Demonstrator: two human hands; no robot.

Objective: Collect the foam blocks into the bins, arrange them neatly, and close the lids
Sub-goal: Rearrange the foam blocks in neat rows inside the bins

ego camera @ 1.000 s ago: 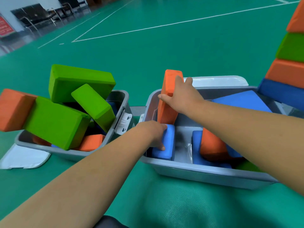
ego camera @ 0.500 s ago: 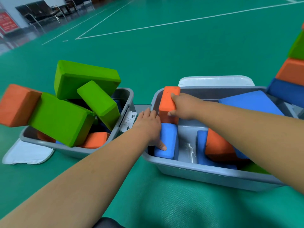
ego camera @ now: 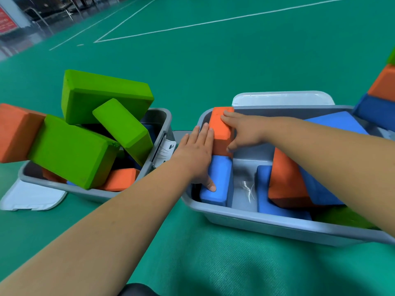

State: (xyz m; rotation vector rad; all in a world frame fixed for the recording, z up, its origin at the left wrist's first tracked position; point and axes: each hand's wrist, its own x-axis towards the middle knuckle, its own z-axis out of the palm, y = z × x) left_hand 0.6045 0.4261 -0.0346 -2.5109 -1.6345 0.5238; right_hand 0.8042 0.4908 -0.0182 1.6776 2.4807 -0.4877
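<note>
**Hands.** Two hands meet at one orange block (ego camera: 221, 133), which stands on edge in the far left corner of the right bin (ego camera: 256, 218).
- The left hand (ego camera: 196, 154) lies flat. Its fingers are straight and together against the block's left face, and its thumb rests on the blue block (ego camera: 220, 180) just in front.
- The right hand (ego camera: 243, 131) clasps the same orange block, with fingers laid over its top and thumb curled against its right face.

**Right bin, counted.**
- Two orange: the held block and a second orange block (ego camera: 284, 180) leaning beneath the right forearm.
- Blue: the block under the thumb, and a narrow blue block (ego camera: 265, 189) on edge that touches the second orange one. More blue surfaces show on either side of the forearm; whether these are one block or two cannot be told.
- One green block (ego camera: 346, 216), partly hidden at the near right corner.

**Left bin.** The left bin (ego camera: 164, 118) stands just beside the right bin and is heaped above its rim.
- Three large green blocks (ego camera: 72, 150), all tilted.
- Three orange pieces: one overhanging the left side (ego camera: 17, 133), and two low inside.
- Dark blue shows beneath the others, too hidden to count.

**Lids.** Two white lids lie off the bins on the green floor (ego camera: 213, 60). The far lid (ego camera: 282, 98) is behind the right bin, and the near lid (ego camera: 32, 197) is at the left bin's near left corner.

**Right edge.** A separate stack (ego camera: 382, 82) shows blue, orange and green layers.
</note>
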